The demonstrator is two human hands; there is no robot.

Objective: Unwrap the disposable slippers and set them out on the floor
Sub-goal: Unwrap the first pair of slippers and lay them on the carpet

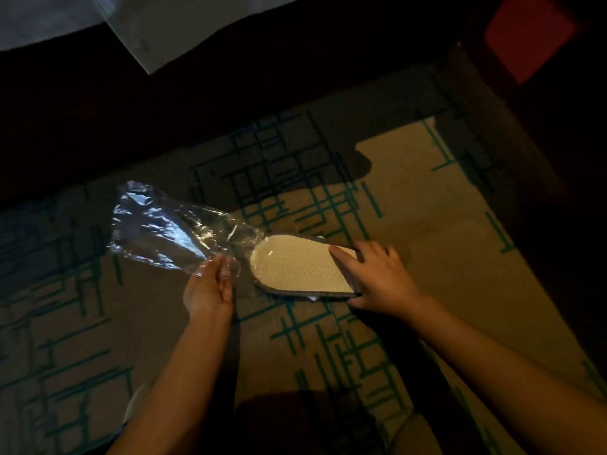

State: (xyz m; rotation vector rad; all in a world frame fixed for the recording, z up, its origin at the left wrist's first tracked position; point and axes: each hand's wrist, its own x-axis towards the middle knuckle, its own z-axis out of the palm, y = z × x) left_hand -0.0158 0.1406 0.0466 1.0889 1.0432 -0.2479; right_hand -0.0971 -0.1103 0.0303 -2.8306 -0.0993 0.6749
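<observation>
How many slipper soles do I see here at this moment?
1. A single pale sole faces up, held by the right hand, just out of the plastic wrapper in the left hand. A second slipper may be hidden underneath.

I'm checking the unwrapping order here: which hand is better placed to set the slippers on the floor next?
Probably the right hand: it already grips the slippers, sole up and out of the plastic wrapper. The left hand is pinching that wrapper, so it isn't free.
</observation>
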